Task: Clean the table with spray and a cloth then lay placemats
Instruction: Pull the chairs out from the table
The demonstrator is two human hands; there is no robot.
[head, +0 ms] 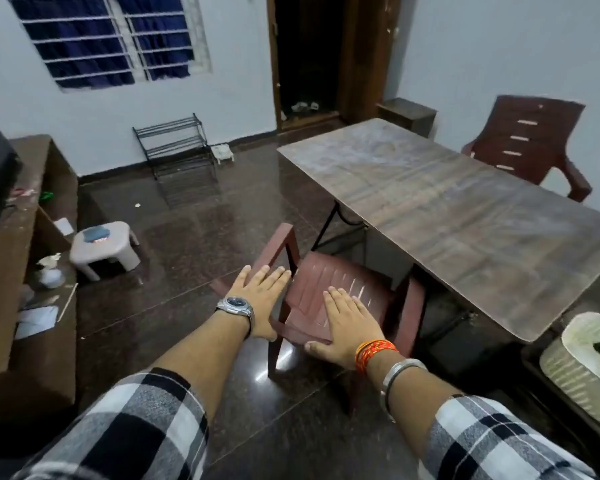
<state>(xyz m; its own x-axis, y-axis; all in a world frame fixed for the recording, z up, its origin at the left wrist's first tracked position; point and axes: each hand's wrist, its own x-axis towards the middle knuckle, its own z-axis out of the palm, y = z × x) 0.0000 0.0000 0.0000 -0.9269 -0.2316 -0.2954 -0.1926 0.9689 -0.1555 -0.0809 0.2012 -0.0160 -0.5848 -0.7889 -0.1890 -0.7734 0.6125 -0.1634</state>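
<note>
Left grip (260, 301) and right grip (349, 329) are both spread flat, fingers straight, holding nothing, over the maroon chair (343, 271) at lower centre, beside the counter (465, 216).

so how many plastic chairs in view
2: one maroon plastic armchair beside the wooden table's near edge, a second maroon armchair beyond its far edge. Others may be hidden.

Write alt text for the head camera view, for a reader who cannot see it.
A person's left hand and right hand stretch out flat, fingers straight, over a brown plastic chair beside a long wooden table. A second chair stands at the table's far side.
</note>
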